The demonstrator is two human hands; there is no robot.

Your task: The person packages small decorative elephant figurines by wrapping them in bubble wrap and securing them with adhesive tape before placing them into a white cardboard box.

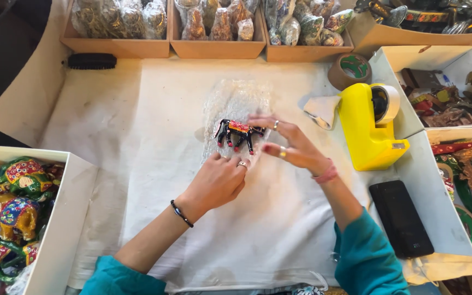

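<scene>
A small black horse figurine (pixel 238 134) with a red and yellow saddle lies on its side on a sheet of clear bubble wrap (pixel 235 104) in the middle of the cloth-covered table. My right hand (pixel 288 145) has its fingers spread, with fingertips touching the figurine's head end. My left hand (pixel 219 180) rests just below the figurine, its fingers curled on the near edge of the bubble wrap. Both wrists wear bands and the fingers wear rings.
A yellow tape dispenser (pixel 370 131), a brown tape roll (pixel 349 70) and a black phone (pixel 401 218) lie to the right. Cardboard trays of wrapped items (pixel 219 24) line the far edge. Boxes of painted figurines stand at left (pixel 15 202) and right (pixel 465 180).
</scene>
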